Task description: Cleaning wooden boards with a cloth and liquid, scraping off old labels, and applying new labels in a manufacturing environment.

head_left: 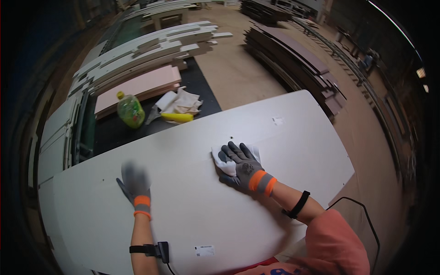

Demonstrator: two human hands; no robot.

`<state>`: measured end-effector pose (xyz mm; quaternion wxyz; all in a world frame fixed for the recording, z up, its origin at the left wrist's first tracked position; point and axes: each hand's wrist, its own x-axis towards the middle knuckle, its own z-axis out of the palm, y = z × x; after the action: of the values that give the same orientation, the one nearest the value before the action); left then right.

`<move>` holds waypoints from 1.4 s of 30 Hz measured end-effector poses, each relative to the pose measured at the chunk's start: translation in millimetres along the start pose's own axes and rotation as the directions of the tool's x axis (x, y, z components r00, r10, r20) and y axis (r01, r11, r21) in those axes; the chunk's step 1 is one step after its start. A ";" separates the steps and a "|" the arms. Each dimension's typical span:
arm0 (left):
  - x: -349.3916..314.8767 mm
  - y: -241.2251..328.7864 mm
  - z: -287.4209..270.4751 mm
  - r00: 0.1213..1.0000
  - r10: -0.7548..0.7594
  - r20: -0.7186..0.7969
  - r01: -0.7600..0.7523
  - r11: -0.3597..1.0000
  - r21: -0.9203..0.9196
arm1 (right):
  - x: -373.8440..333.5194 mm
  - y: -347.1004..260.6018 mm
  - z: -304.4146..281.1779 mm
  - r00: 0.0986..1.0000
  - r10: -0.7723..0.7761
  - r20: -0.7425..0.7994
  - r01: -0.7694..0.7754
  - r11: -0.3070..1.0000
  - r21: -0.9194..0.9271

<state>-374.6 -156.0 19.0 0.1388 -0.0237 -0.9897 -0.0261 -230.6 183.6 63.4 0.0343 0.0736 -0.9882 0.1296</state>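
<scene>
A large white panel (183,201) lies flat in front of me. My right hand (243,167), in a grey glove with an orange cuff, presses a crumpled white cloth (223,161) against the panel's surface, its fingers spread over the cloth. To the left, my left hand (134,179) is over the panel in a matching glove. Motion blurs its fingers, but the thumb stands apart and nothing shows in its grasp. Small dark holes and two paper labels mark the panel, one label (204,250) near its front edge.
Beyond the panel, a green bottle with a yellow cap (130,110) stands on a dark surface beside beige rags (183,101) and a yellow-handled tool (178,118). Stacked white boards (151,50) lie behind them. Dark brown panels (293,55) are piled at the far right.
</scene>
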 end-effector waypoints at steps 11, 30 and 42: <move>-12.8 17.1 -3.9 0.969 -0.067 -0.238 -0.152 0.599 -0.787 | 187.7 -108.1 53.1 0.976 -0.106 -0.189 0.202 0.765 0.612; 40.8 11.0 8.9 0.833 0.281 0.477 0.301 -0.953 0.034 | 452.1 -167.2 -82.8 0.872 0.243 -0.424 0.413 0.098 0.905; 49.1 5.4 -0.8 0.774 0.226 0.591 0.347 -0.933 -0.098 | 438.2 -157.0 17.4 0.866 -0.444 -0.229 0.379 0.882 -0.279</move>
<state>-421.3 -148.7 33.5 -0.1673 0.1597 -0.1041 -0.9673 -639.6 -30.8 124.1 0.2119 0.2600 -0.9419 0.0157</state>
